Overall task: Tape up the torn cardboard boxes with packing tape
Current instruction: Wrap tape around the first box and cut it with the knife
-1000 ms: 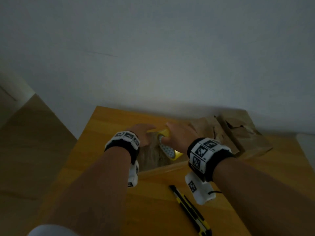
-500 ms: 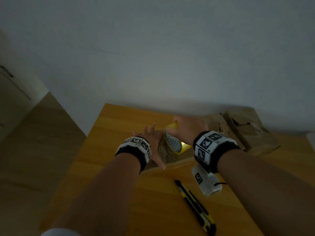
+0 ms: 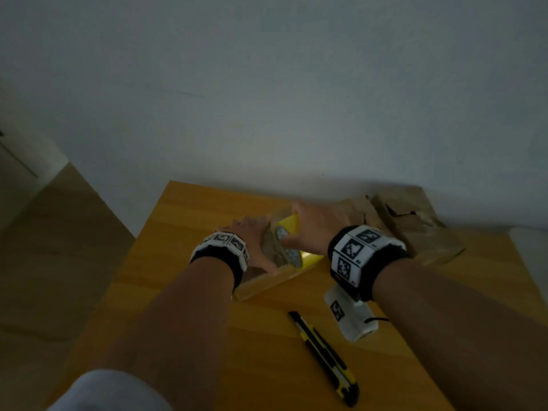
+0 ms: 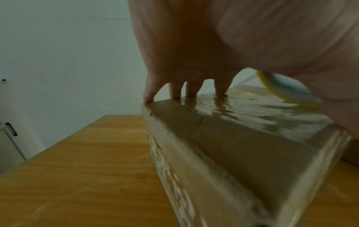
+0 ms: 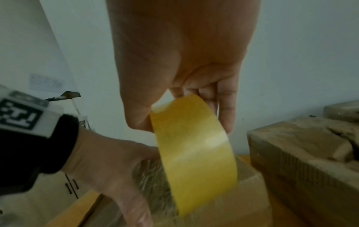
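Now pressing down with the left hand [image 3: 255, 232], fingers [image 4: 174, 90] straight and spread, fingertips touching the glossy taped top of the cardboard box [image 4: 229, 138] lying near the middle of the bench [image 3: 184, 232]. Gripping the yellow roll of packing tape [image 5: 194, 153] in the right hand [image 3: 317, 229], thumb on one side and fingers curled round the other, roll standing on edge on the box top just beside the left hand. Showing a clear strip running from the roll to the box in the left wrist view. Sitting at the back right against the wall: more torn boxes [image 3: 415, 221]. Lying nearer on the bench, well apart from both hands: a yellow-and-black utility knife [image 3: 326, 357].
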Available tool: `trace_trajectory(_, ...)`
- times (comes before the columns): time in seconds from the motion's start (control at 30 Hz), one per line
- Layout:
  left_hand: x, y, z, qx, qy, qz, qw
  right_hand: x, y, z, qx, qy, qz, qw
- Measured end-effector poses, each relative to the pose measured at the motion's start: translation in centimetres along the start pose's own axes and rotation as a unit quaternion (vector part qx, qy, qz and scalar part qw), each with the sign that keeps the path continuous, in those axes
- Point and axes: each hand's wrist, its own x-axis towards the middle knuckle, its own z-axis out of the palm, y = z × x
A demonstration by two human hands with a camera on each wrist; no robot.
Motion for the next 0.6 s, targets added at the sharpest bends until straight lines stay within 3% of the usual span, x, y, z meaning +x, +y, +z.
trace_trajectory(0.17,0.0,0.3,0.2,-0.005,0.029,0.001,1.0,-1.7,1.1,0.0,-0.062,-0.091,-0.016,0.994)
trace_trajectory(0.33,2.2,-0.4,0.6,0.001,0.032,-0.066,0.997,-2.3,1.8,1.8,-0.042,-0.146,0.025,0.988)
trace_trajectory(0.43,2.8,-0.8,1.5,-0.02,0.008,-0.029,0.999,-2.2,2.3,2.6,-0.072,-0.155,0.037,0.985)
trace_trajectory(0.5,0.3,0.6,-0.2,-0.029,-0.011,-0.012,0.999,-2.0,2.5,3.7,-0.048,-0.16,0.046,0.985)
trace_trajectory(0.6,0.7,0.5,-0.6,-0.071,-0.006,0.011,0.997,-2.0,2.8,5.1,-0.013,-0.154,0.057,0.986)
